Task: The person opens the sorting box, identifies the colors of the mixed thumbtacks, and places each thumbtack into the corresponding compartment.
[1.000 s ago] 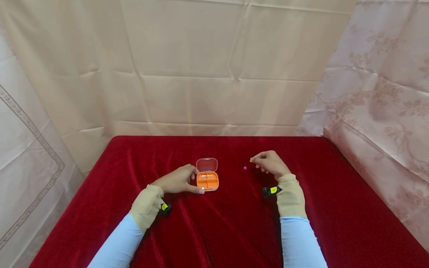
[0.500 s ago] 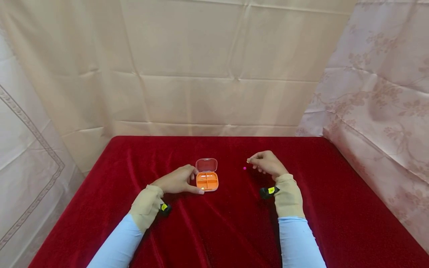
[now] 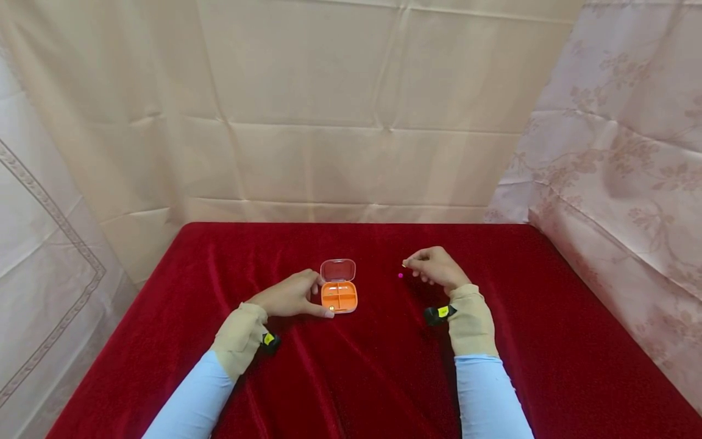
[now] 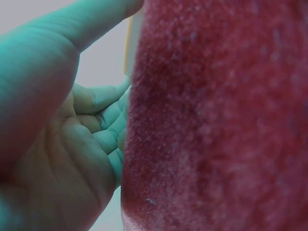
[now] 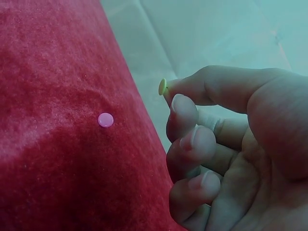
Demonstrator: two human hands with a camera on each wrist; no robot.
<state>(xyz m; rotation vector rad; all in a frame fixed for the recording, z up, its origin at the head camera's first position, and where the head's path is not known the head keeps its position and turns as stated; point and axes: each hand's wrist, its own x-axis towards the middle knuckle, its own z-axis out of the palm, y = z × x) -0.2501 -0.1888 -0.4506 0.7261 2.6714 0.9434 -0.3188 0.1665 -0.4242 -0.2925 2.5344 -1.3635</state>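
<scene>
An orange pill box [image 3: 348, 301] with compartments lies on the red cloth, its clear lid [image 3: 338, 269] tipped back. My left hand [image 3: 293, 295] grips its left side, thumb at the near corner and fingers toward the hinge. In the near left compartment sits a small yellow piece [image 3: 331, 308]. My right hand [image 3: 439, 268] pinches a small round yellow pill [image 5: 162, 87] between thumb and index finger, above the cloth; the other fingers curl inward. Below and left of those fingertips, a pink pill [image 5: 106, 120] rests on the cloth. The left wrist view shows only a pale edge of the box.
Red velvet cloth [image 3: 373, 378] covers the table, with soft folds near the front. A beige curtain [image 3: 307, 122] hangs behind the far edge, and a flowered curtain [image 3: 631, 152] on the right. Both wrists carry small black cameras.
My right hand has shifted slightly left with the yellow pill, closer above the pink one. The left hand and the pill box have stayed put.
</scene>
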